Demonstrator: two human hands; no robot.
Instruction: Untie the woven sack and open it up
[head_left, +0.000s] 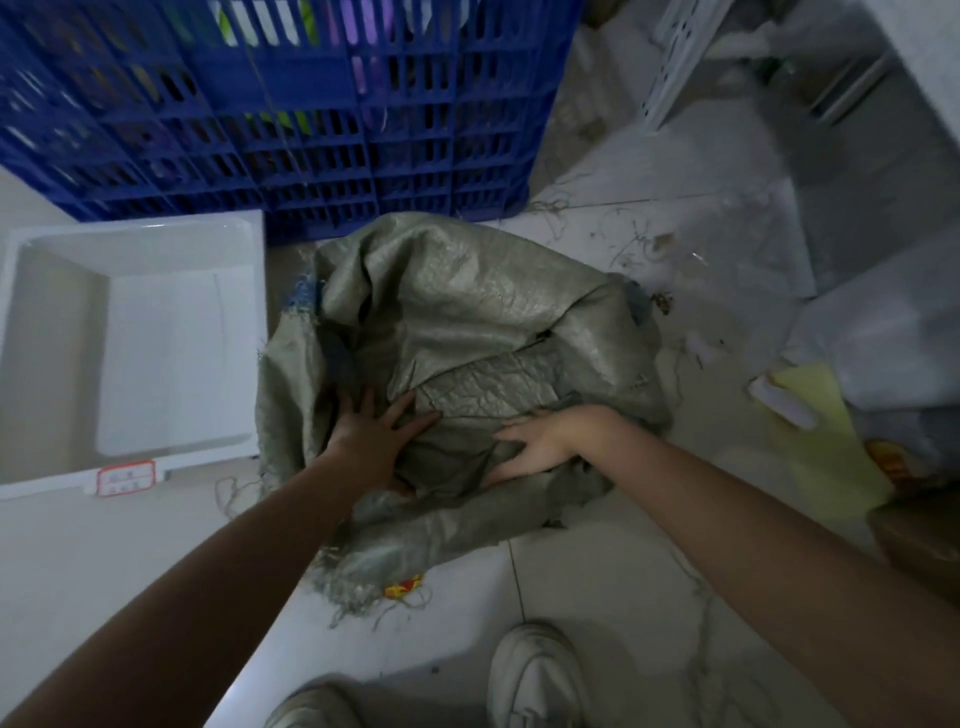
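Sack (457, 332) at frame centre on the floor, folds slack and no tie visible (mouth not yet spread, apparently). Left hand (376, 441) and right hand (537, 447) lie flat, fingers splayed, gripping nothing; opening remains.

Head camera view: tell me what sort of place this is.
Probably a storeroom or sorting workshop. A big blue slatted plastic crate holding colourful goods stands beside an empty white plastic bin, and a grey-green woven sack lies on a pale tiled floor littered with loose threads.
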